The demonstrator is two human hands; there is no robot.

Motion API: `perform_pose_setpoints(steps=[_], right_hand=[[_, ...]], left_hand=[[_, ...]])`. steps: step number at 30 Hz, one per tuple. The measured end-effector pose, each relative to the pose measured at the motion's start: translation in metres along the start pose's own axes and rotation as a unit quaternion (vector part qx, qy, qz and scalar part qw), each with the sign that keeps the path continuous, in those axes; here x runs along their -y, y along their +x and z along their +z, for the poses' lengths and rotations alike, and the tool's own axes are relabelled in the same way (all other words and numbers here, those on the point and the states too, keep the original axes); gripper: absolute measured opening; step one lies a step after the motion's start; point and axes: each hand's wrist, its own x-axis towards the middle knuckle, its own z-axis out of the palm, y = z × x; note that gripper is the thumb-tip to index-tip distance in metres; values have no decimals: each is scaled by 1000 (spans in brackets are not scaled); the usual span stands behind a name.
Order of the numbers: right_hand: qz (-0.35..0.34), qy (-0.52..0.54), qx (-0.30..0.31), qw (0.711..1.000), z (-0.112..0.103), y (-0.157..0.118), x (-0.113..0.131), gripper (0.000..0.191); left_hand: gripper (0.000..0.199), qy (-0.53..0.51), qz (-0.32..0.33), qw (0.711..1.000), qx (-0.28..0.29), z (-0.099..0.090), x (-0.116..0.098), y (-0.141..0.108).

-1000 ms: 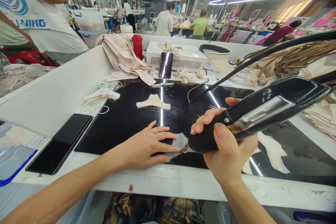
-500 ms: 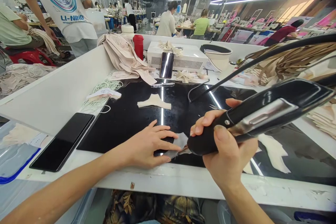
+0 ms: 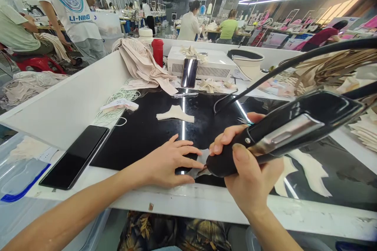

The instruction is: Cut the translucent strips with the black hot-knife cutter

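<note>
My right hand (image 3: pixel 250 164) is wrapped round a black handheld tool (image 3: pixel 294 129) with a silver strip and a thick cable. Its thin metal tip touches a small translucent grey sheet (image 3: pixel 203 158) near the table's front edge. My left hand (image 3: pixel 169 160) lies palm down on the black mat (image 3: pixel 141 133), fingers spread, with fingertips on the sheet's left side. Beyond my left hand a cream fabric piece (image 3: pixel 176 113) lies flat. Two more cream pieces (image 3: pixel 310 172) are to the right, partly behind the tool and my right hand. Small scissors (image 3: pixel 244 121) show behind my right fingers.
A black phone (image 3: pixel 73 157) lies at the left beside a white panel (image 3: pixel 67 113) and pale green cord (image 3: pixel 110 111). At the back are pinkish fabric (image 3: pixel 144 62), a red bottle (image 3: pixel 158 52), a white vented box (image 3: pixel 203 62) and an upright phone (image 3: pixel 189 73). Other people work beyond.
The tool and my right hand have shifted slightly left and down, uncovering more of the cream pieces and the scissors. The camera view has moved a little. My left hand stays on the sheet.
</note>
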Motion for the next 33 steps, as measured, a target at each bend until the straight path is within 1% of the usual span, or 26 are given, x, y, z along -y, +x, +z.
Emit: perform_pose_setpoints(steps=[3, 7, 12, 16, 18, 21, 23, 25, 28, 33], right_hand=[[-3, 9, -6, 1000, 1, -1, 2, 46], [-13, 16, 2, 1000, 2, -3, 2, 47], [-2, 9, 2, 1000, 5, -6, -2, 46], [13, 2, 11, 1000, 0, -2, 2, 46], [-4, -9, -12, 1000, -6, 5, 7, 44], [-52, -18, -79, 995, -17, 17, 14, 41], [-65, -22, -106, 992, -24, 23, 17, 40], [-64, -28, -112, 991, -29, 25, 17, 42], [-66, -30, -108, 992, -33, 23, 13, 43], [-69, -51, -87, 992, -34, 20, 6, 43]], left_hand=[[42, -1, 2, 1000, 0, 0, 0, -1], [43, -7, 5, 1000, -4, 1, 1, -1], [40, -17, 10, 1000, -7, 1, 2, -1], [41, -25, 7, 1000, -9, -1, 2, -2], [39, -23, 7, 1000, -19, -3, 2, -2], [32, -12, 12, 999, -40, -3, 0, -1], [33, -2, 23, 998, -53, -1, -1, 2], [37, 8, 41, 998, -53, 3, -3, 6], [43, 16, 68, 997, -30, 8, -5, 12], [40, 19, 69, 997, -10, 10, -7, 17]])
